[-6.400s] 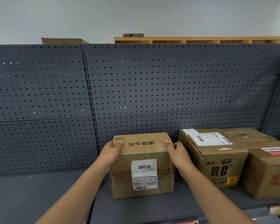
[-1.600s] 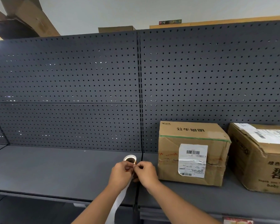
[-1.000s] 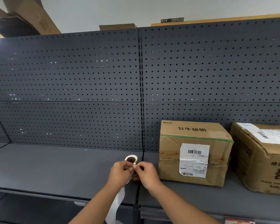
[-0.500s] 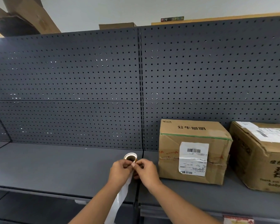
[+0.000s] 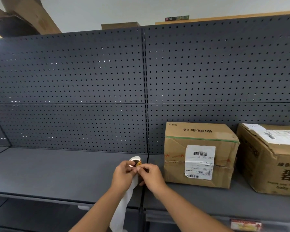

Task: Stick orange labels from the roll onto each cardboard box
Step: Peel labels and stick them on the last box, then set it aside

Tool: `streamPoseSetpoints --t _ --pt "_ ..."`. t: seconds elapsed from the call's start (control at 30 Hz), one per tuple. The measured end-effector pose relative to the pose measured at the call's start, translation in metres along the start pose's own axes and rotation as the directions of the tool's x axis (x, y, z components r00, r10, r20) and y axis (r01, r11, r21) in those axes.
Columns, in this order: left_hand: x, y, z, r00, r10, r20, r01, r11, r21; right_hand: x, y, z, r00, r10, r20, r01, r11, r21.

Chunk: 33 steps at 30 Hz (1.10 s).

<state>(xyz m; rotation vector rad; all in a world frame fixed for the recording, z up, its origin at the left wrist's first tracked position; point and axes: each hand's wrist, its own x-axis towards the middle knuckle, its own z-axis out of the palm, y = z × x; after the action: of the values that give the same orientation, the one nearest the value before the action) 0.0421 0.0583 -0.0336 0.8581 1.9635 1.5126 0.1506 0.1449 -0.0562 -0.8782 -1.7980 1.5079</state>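
Both hands, left hand (image 5: 124, 174) and right hand (image 5: 151, 175), pinch the label roll (image 5: 135, 160), mostly hiding it.

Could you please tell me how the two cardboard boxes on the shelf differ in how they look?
The left box carries its white shipping label on the front face; the right box carries its on top. The left box has a green strip along its top edge, the right none visible. Both are creased brown cardboard.
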Motion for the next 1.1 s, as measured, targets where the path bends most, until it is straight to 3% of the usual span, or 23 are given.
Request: streamPoseSetpoints --t 0.33,0.6,1.1 --pt "-0.003 0.002 0.005 1.000 -0.021 0.011 0.022 0.997 -0.074 0.000 0.003 -0.001 1.000 0.015 -0.023 -0.016 0.999 -0.041" --pt "0.004 -0.003 0.010 0.998 0.061 -0.024 -0.056 0.984 0.172 -0.002 0.001 -0.001 0.998 -0.031 -0.052 0.020 0.980 -0.197" --pt "0.008 -0.008 0.014 0.983 0.158 -0.094 -0.123 0.945 0.302 -0.018 -0.022 -0.012 0.992 -0.024 -0.121 -0.020 0.936 -0.353"
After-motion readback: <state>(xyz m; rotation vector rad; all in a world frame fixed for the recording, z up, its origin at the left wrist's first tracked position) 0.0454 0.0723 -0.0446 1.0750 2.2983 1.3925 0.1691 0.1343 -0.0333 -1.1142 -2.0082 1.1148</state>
